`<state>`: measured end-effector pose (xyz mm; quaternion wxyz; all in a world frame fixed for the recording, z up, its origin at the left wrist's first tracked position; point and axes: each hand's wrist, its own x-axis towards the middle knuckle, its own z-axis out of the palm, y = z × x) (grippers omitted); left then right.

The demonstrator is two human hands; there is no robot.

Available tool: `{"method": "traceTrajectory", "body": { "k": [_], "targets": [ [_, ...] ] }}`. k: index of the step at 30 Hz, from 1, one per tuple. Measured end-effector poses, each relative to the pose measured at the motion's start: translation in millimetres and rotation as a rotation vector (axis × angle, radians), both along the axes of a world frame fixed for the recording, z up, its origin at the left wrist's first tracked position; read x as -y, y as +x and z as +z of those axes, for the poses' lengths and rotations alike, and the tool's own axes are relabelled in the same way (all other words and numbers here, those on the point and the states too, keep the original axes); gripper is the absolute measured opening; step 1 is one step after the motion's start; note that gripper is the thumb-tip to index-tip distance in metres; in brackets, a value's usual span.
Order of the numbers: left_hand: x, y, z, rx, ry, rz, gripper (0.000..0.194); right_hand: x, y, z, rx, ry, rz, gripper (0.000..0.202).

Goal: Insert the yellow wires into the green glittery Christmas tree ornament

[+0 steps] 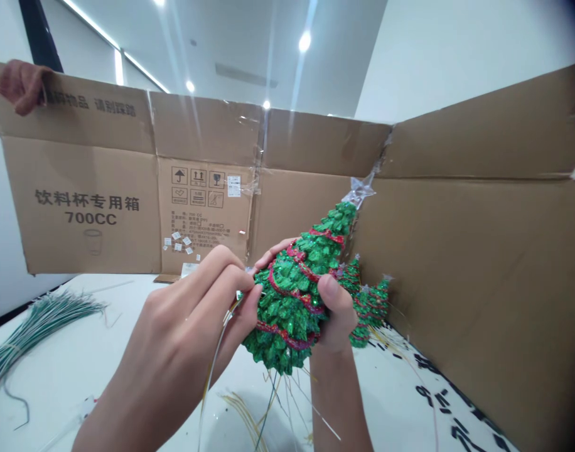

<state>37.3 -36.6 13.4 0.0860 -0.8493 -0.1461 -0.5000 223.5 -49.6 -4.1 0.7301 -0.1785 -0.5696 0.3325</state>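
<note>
A green glittery miniature Christmas tree [290, 311] with red garlands and a clear star [360, 190] leans up and to the right in front of me. My right hand [337, 314] is closed around it, thumb on the near side and fingers reaching behind. Pressed against the tree's left side, my left hand [203, 307] pinches thin white and yellow wires [220, 339] between thumb and fingers; their upper ends are hidden by the fingertips. Several loose wire ends [287, 402] hang below the tree's base.
Cardboard panels [311, 213] stand along the back and right. Smaller decorated trees [375, 301] stand behind my right hand. At left lies a bundle of green wires [33, 333]. Yellow wires [245, 417] lie on the white table [141, 314]. Another person's hand [21, 86] grips the cardboard's top left.
</note>
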Motion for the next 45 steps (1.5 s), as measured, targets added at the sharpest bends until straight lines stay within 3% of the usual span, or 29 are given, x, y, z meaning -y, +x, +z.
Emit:
{"method": "traceTrajectory", "body": {
  "k": [12, 45],
  "targets": [
    [-3.3, 8.0, -4.3, 0.054, 0.088, -0.072, 0.017, 2.7, 4.0, 2.0, -0.040, 0.011, 0.003, 0.039],
    [-4.8, 15.2, -5.9, 0.008, 0.014, -0.092, 0.018, 0.9, 20.3, -5.9, 0.043, 0.046, 0.053, 0.034]
  ]
}}
